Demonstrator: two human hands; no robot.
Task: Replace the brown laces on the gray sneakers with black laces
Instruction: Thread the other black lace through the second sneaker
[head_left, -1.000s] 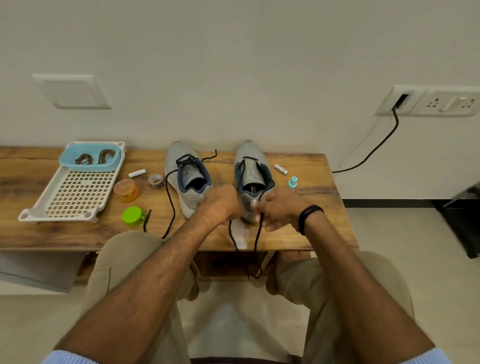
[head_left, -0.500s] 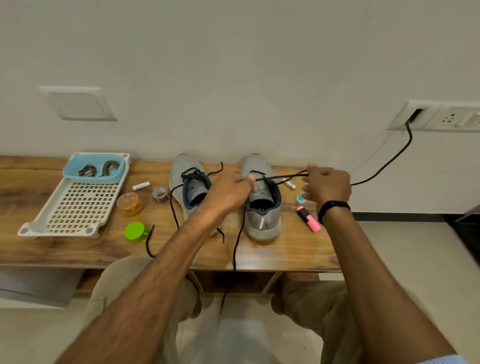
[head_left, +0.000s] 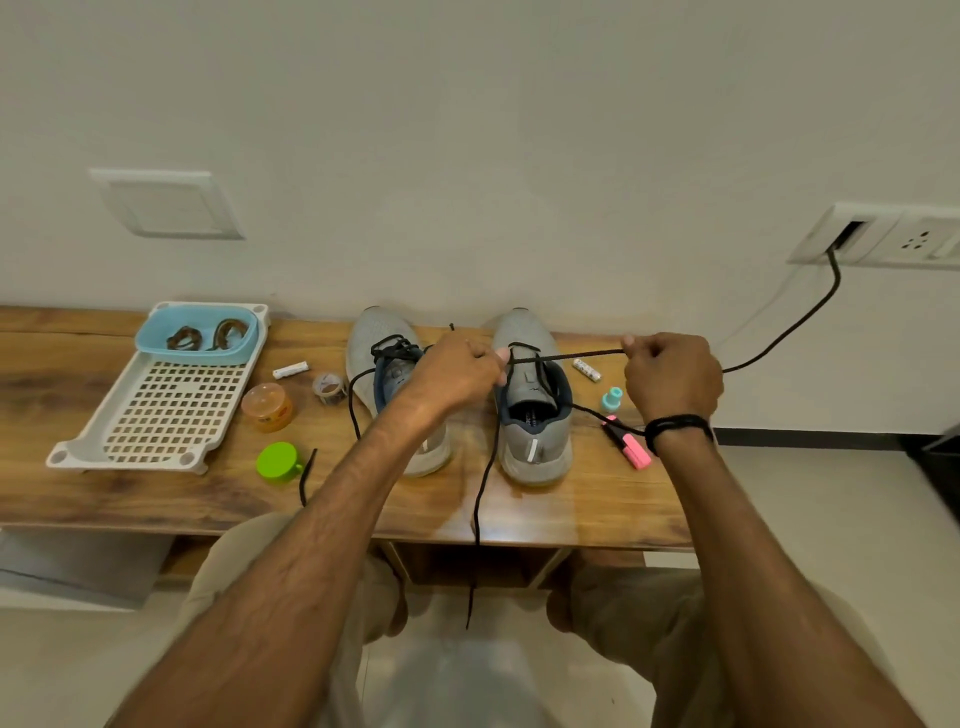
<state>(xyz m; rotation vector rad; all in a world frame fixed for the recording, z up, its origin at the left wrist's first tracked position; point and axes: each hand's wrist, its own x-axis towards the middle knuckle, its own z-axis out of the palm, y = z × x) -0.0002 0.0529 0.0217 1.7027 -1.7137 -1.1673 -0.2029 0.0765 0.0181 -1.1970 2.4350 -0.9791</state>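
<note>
Two gray sneakers stand on the wooden table (head_left: 597, 509), toes to the wall. The left sneaker (head_left: 371, 343) carries a black lace loosely threaded, partly hidden by my forearm. At the right sneaker (head_left: 530, 415), my left hand (head_left: 457, 371) pinches its black lace (head_left: 566, 356) by the eyelets. My right hand (head_left: 670, 379) grips the same lace and holds it taut out to the right. The lace's other end hangs over the table's front edge. The brown laces (head_left: 208, 335) lie coiled in a blue tub (head_left: 195, 353).
A white perforated tray (head_left: 156, 415) holds the blue tub at the left. An orange jar (head_left: 267, 408), green lid (head_left: 278, 462), tape roll (head_left: 330, 387), two small white tubes, a teal cap (head_left: 613, 400) and a pink highlighter (head_left: 631, 447) lie around the sneakers. A black cable runs from the wall socket (head_left: 852, 234).
My hands rose from the sneaker's heel to its eyelets. My right hand drew the black lace out to the right until taut. Over the last half second little has moved.
</note>
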